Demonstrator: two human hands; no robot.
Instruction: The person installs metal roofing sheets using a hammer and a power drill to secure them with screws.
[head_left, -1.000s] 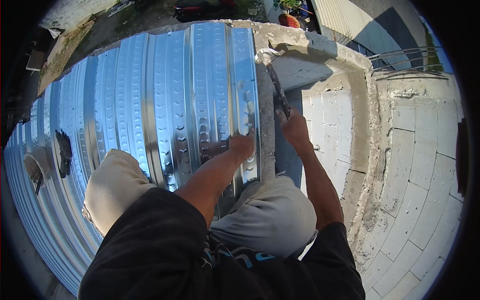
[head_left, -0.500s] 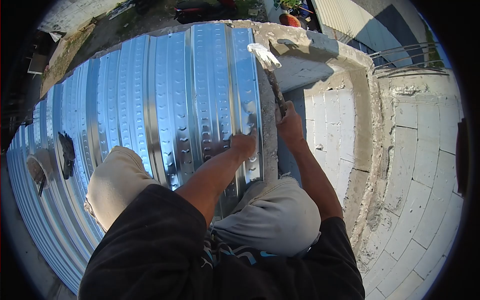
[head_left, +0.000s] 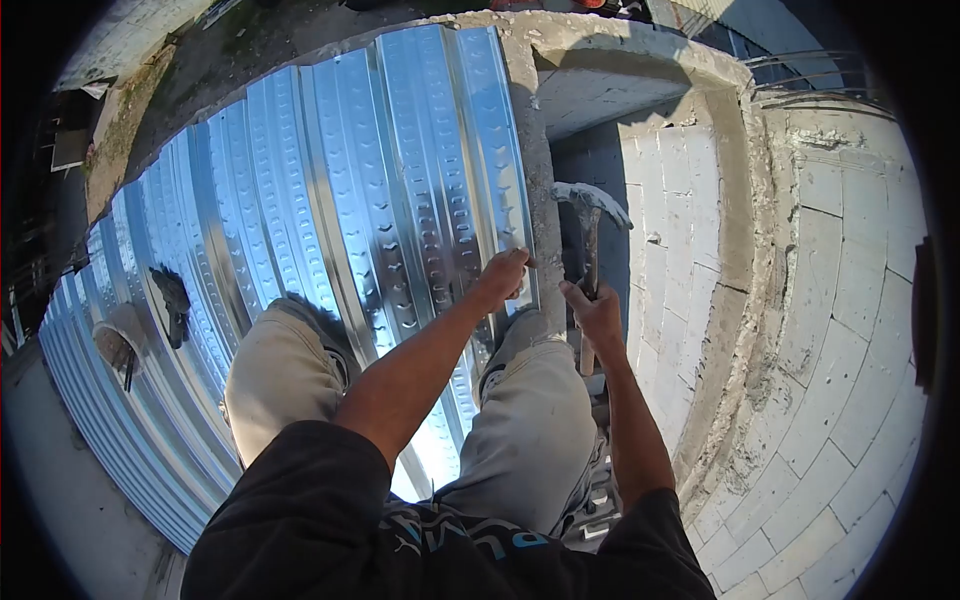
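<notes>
My right hand [head_left: 598, 315] is wrapped round the wooden handle of a hammer [head_left: 590, 240], whose curved, whitish head points away from me. The hammer is over the gap just right of the concrete wall top [head_left: 545, 225]. My left hand [head_left: 503, 277] is closed at the right edge of the shiny corrugated metal sheet [head_left: 350, 150]. Its fingertips pinch together by that edge; whatever they hold is too small to make out. The sheet's edge lies along the wall top, and my feet and legs are on the sheet.
On the sheet at left lie a round container [head_left: 120, 335] and a dark glove-like item [head_left: 172, 305]. To the right, a recess lined with pale blocks [head_left: 670, 220] drops below the wall. Beyond it spreads a block surface [head_left: 820, 400], with reinforcing bars [head_left: 815, 80] sticking out at the far right.
The hammer has come down and back toward me, with its head now right of the wall top. My left hand has shifted slightly to the sheet's edge and its fingers have closed.
</notes>
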